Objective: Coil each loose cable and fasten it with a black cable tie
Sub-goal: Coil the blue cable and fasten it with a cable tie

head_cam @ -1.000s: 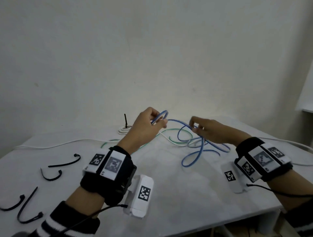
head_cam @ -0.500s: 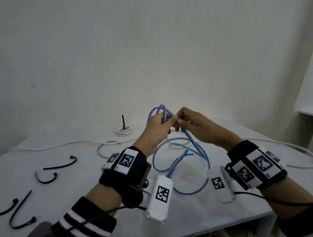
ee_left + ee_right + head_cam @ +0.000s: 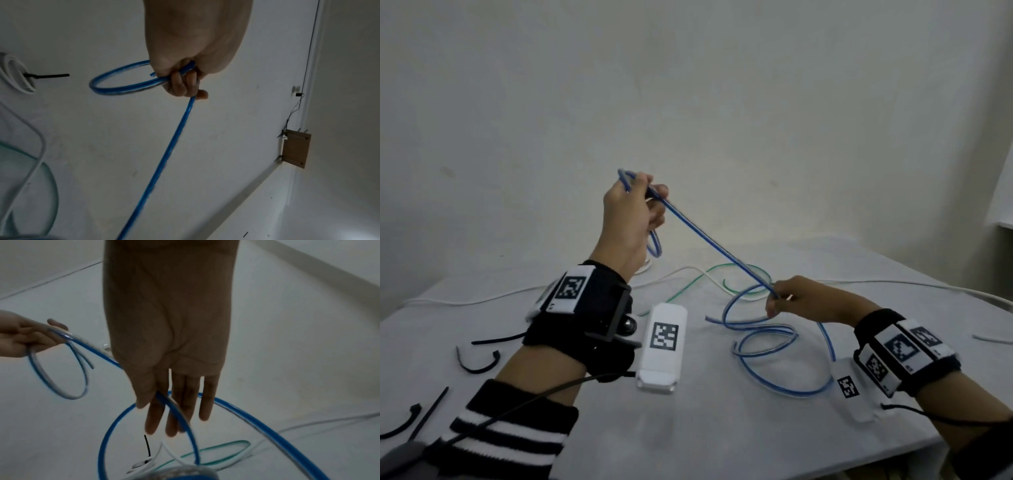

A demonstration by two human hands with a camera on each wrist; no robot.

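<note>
- Surface: your white table (image 3: 722, 428) stands against a plain pale wall (image 3: 688, 85); the light is dim.
- A small wooden block (image 3: 296, 148) is fixed to the wall near a corner, with a thin dark wire running up from it (left wrist view).
- Loose black cable ties (image 3: 479, 363) lie on the table's left side, apart from your hands.
- At the back of the table, a white cable coil (image 3: 141, 464) sits already bound, its black tie tail sticking up.
- A long white cable (image 3: 681, 274) and a green cable (image 3: 743, 269) lie uncoiled across the far middle of the table, crossing one another.
- Your left hand (image 3: 631, 214) is raised above the table, fingers curled round the blue cable (image 3: 709, 245). One small loop hangs from that fist, and the short cut end pokes out beside the fingers.
- From your left fist the blue cable runs straight and taut, down and to the right, to your right hand (image 3: 804, 301).
- Your right hand is low over the table. Its fingers (image 3: 172, 418) are nearly straight, the thumb pressing the cable against them in a narrow pinch.
- Beyond your right hand the rest of the blue cable lies in several loose loops on the table, in front of and under that hand.
</note>
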